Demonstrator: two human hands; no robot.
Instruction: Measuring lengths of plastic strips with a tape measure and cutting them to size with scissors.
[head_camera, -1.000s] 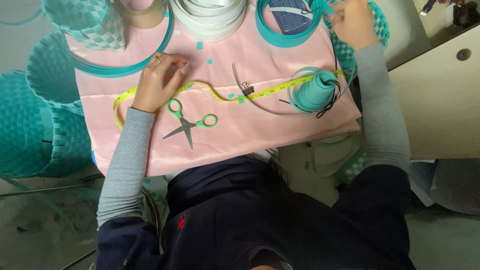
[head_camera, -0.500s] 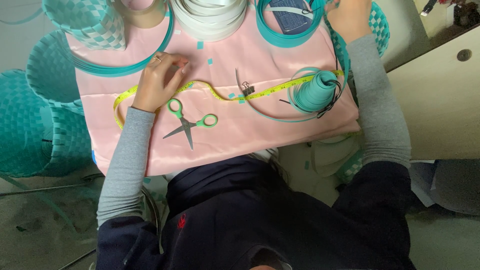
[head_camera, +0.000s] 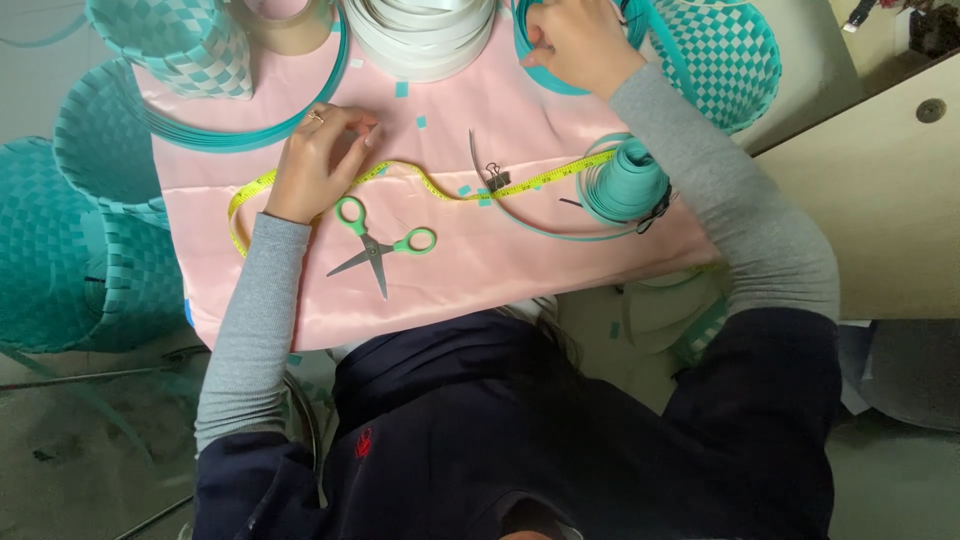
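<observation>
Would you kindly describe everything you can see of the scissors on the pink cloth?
The scissors have light green, plastic-looking loop handles and grey metal blades. They lie flat on the pink cloth, blades open in a narrow V, tips pointing toward the person, handles toward the yellow measuring tape. One handle loop sits just below the left hand, close to the wrist; whether it touches the sleeve cannot be told. No hand grips them.
</observation>
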